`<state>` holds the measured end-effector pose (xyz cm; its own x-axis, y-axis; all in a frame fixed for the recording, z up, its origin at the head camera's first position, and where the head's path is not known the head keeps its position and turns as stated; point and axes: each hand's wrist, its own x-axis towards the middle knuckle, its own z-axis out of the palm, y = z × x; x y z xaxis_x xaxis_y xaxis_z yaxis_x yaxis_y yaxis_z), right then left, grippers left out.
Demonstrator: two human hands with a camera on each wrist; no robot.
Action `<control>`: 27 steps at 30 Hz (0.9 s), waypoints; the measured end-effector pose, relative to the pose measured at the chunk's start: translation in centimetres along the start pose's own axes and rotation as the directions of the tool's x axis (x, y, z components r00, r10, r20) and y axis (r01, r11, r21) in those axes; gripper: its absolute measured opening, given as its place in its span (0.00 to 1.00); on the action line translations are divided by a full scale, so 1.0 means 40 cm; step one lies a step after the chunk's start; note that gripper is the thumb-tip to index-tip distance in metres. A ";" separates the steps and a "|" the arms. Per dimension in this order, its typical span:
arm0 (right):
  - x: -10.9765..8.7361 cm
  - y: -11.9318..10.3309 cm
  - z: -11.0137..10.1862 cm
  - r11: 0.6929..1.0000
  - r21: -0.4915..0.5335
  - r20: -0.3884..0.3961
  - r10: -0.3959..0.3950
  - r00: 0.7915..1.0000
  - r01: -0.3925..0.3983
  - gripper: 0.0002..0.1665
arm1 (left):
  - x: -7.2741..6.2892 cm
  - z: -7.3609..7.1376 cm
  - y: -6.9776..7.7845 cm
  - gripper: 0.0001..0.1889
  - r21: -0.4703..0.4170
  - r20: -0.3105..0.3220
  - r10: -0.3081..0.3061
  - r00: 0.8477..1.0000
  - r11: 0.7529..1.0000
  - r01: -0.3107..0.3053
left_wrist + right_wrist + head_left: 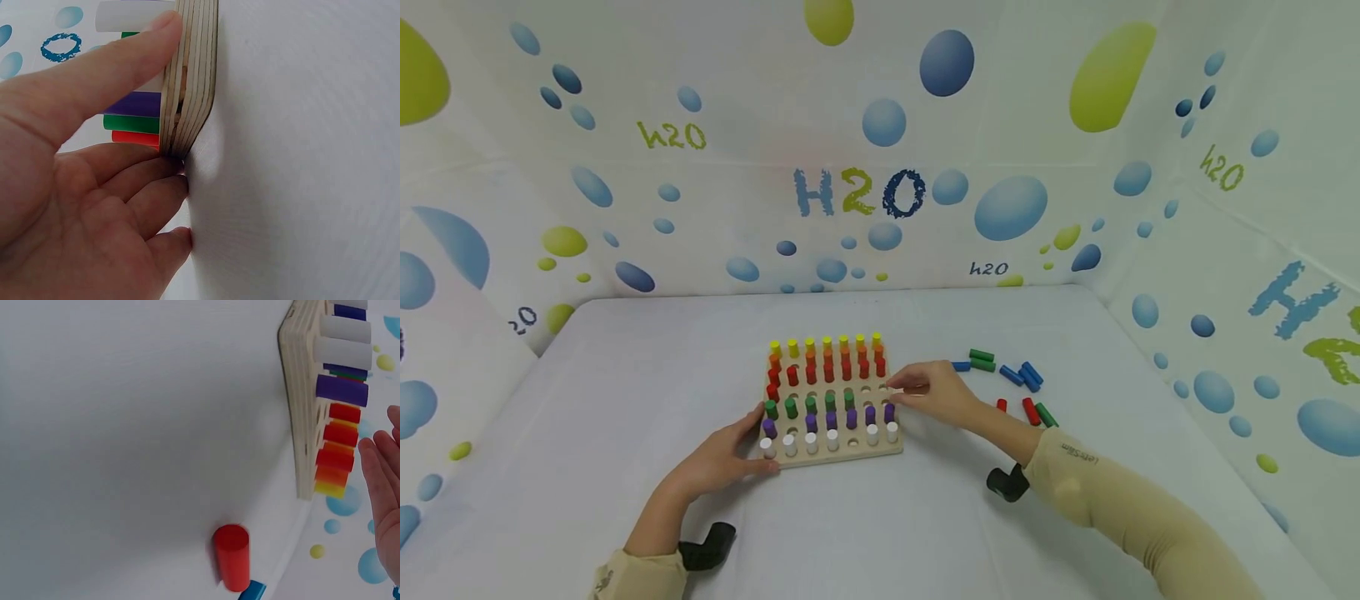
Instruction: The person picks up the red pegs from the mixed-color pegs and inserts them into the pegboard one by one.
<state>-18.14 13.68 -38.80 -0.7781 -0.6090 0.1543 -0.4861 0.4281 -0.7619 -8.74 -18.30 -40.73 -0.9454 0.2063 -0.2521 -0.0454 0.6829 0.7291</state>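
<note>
A wooden pegboard (842,457) lies on the white table, with rows of yellow, orange, red, green, purple and white pegs upright in it. My left hand (721,457) holds its near left corner, thumb against the near edge and fingers along the left side. In the left wrist view, the left fingertips (178,181) meet the layered wooden edge. My right hand (936,392) hovers at the board's right side, its fingertips over bare holes beyond the purple row. No peg shows between the right fingers. The right wrist view catches only part of those extended fingers (378,469).
Right of the board lie loose green pegs (982,355), blue pegs (1030,379) and red pegs (1032,411). A red peg (232,556) shows near the bottom of the right wrist view. A printed white curtain (737,192) stands behind the table.
</note>
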 end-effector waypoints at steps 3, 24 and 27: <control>-0.016 0.012 -0.011 1.000 0.000 -0.006 0.021 1.000 -0.021 0.13 | -0.002 0.000 0.000 0.53 0.006 0.000 0.013 1.000 1.000 -0.013; -0.122 0.090 -0.086 0.969 -0.245 0.013 -0.011 1.000 0.013 0.12 | -0.004 0.019 -0.028 0.54 0.022 -0.017 0.033 0.999 0.999 -0.032; -0.136 0.098 -0.087 0.947 -0.317 0.038 -0.030 0.999 0.041 0.12 | -0.009 0.022 -0.032 0.54 0.035 -0.020 0.035 0.999 0.999 -0.034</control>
<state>-17.19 20.99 -40.44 -0.7474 -0.6463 0.1537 -0.6186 0.5926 -0.5159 -8.06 -18.63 -42.14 -0.9526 0.2160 -0.2141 -0.0020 0.6995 0.7147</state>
